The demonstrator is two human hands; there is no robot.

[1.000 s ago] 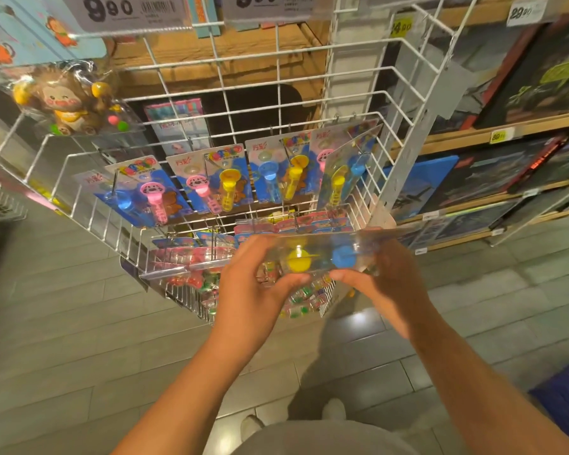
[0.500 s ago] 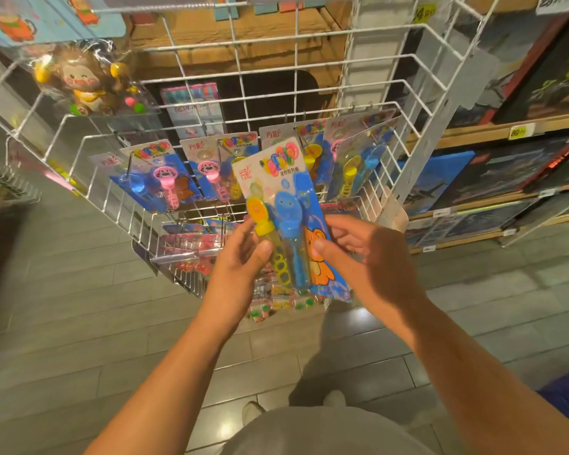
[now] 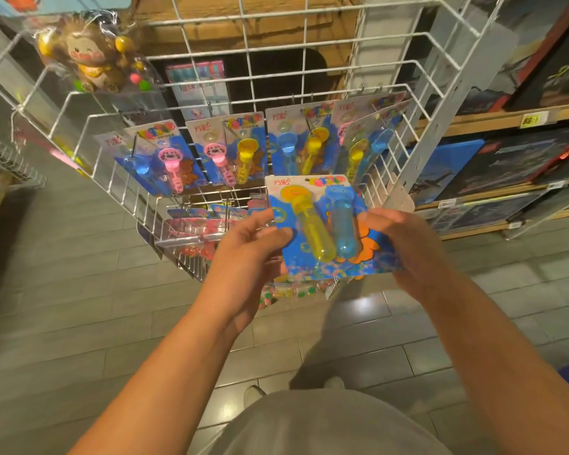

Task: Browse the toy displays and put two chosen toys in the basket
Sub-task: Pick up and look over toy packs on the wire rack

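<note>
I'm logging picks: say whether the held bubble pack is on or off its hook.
Off the hook: both hands hold the bubble pack by its edges, in front of the packs hanging on the wire rack.

a white wire display rack (image 3: 418, 149) carries a row of carded bubble wand packs (image 3: 230, 152) hung on its hooks, a bagged plush monkey (image 3: 91, 57) on its upper left corner, and candy-coloured packs (image 3: 194, 224) in the lower tier.

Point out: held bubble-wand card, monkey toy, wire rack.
Held bubble-wand card (image 3: 322, 224), head view, on the yellow tube.
Monkey toy (image 3: 89, 57), head view, on its face.
Wire rack (image 3: 312, 65), head view, on a rear crossbar.
</note>
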